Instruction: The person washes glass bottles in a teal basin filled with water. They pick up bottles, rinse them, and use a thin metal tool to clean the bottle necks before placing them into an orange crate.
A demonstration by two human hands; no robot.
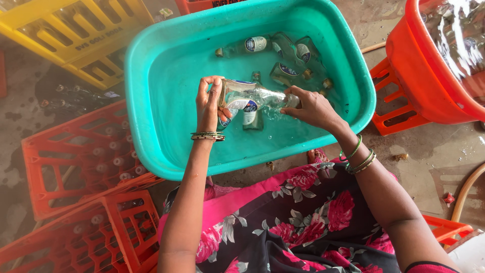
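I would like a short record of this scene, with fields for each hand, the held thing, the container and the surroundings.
left hand: left hand grips the base end of the glass bottle
right hand: right hand holds the neck end of the same bottle
bottle pose: lying sideways above the water
container: teal tub with water, more bottles lying in it
left side: red crates, yellow crate
right side: orange tub

Wet concrete floor (424, 167); orange crates (81, 162) one side, yellow crate (76, 35) beyond; daylight.
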